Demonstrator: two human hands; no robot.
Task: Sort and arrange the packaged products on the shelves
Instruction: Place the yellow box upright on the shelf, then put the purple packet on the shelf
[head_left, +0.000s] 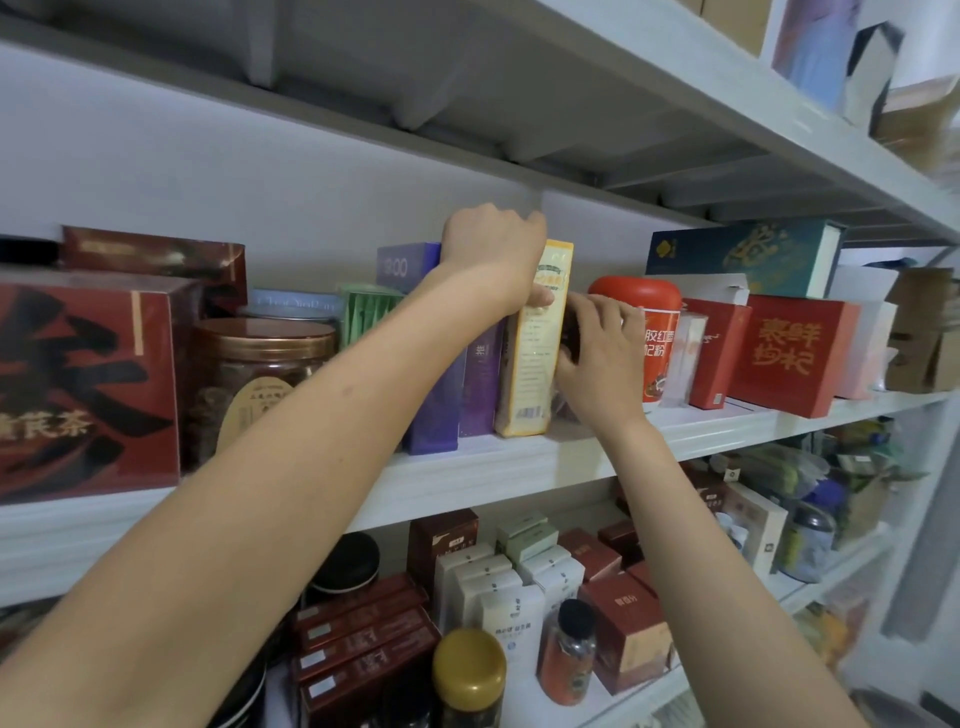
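- The tall yellow carton (535, 364), glossy card covered in fine print, stands upright on the white middle shelf (519, 462), tight against a purple box (483, 384).
- The left hand (493, 249) reaches up, arm outstretched, with fingers hooked over the carton's top and the thumb flat on its front face.
- The right hand (597, 358) curls round a small dark item (570, 332), mostly hidden, between the carton and a rounded red canister (654, 312).
- Far left, a clear jar (218, 384) with a coppery lid holds brown dried pieces.
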